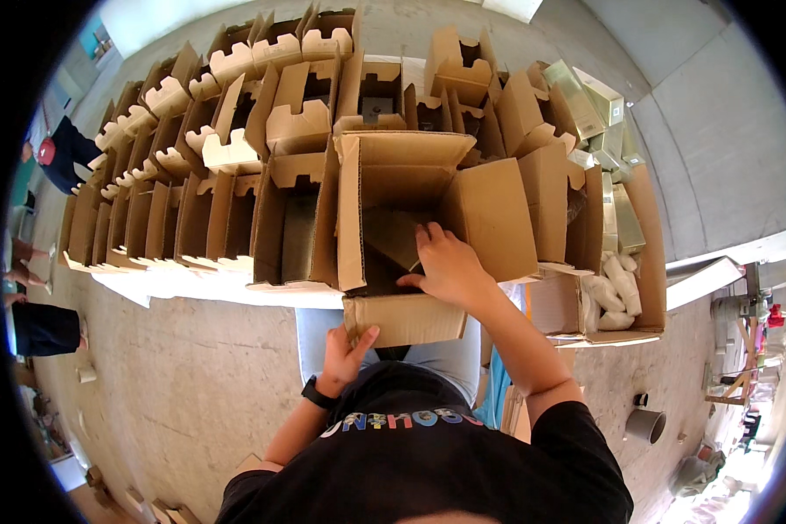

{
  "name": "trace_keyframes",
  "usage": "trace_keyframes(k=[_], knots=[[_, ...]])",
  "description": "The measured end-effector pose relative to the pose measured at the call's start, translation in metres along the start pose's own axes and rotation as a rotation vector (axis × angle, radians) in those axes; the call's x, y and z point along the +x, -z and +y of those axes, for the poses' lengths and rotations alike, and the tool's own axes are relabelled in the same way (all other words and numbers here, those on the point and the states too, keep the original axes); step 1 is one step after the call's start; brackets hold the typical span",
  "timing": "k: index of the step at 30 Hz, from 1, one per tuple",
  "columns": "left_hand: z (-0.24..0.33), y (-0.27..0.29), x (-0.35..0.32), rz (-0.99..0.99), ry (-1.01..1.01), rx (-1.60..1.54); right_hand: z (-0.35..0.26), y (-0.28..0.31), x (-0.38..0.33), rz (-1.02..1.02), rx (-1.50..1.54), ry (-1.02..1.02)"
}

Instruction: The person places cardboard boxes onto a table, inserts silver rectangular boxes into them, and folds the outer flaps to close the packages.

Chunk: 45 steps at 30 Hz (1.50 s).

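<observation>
An open cardboard box [415, 320] stands in front of me with its flaps folded outward. My left hand [345, 356] grips the lower corner of its near flap, thumb on the face and the other fingers partly hidden behind. Into the box reaches my right hand [450, 266], its thumb and fingers closed round the end of a dull brown, flat-faced block [393, 234]. Shadow hides most of the block, so I cannot tell whether it touches the bottom.
Rows of open cardboard boxes [297, 131] crowd the table beyond and to the left. At the right, a large carton [651, 262] holds white wrapped bundles [616, 293] and pale gold boxes [624, 214]. A grey bucket [645, 425] stands on the floor. Other people [65, 153] are at the far left.
</observation>
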<state>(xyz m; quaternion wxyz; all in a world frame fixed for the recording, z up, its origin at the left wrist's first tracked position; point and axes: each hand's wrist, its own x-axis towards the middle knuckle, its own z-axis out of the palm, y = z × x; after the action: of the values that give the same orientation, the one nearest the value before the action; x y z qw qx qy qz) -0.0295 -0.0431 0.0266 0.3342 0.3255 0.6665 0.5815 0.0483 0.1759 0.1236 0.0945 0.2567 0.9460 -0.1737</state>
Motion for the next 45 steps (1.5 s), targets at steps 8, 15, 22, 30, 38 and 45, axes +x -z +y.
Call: trace_keyframes(k=[8,15,22,30,38,45], knots=[[0.011,0.000,-0.005,0.281,-0.293,0.502,0.010,-0.016,-0.005,0.467,-0.024,0.298],[0.044,-0.004,0.005,0.226,-0.510,0.581,0.015,-0.033,-0.062,1.092,0.351,0.153],[0.042,-0.005,0.009,0.151,-0.499,0.517,0.027,-0.058,-0.089,1.319,0.321,-0.214],[0.053,0.005,0.012,0.032,-0.470,0.711,0.025,-0.054,-0.079,1.260,0.991,0.061],[0.062,0.008,0.011,0.043,-0.436,0.715,0.019,-0.050,-0.080,1.142,0.945,0.160],[0.065,0.005,0.010,0.063,-0.444,0.812,0.026,0.005,-0.074,1.124,0.437,0.198]])
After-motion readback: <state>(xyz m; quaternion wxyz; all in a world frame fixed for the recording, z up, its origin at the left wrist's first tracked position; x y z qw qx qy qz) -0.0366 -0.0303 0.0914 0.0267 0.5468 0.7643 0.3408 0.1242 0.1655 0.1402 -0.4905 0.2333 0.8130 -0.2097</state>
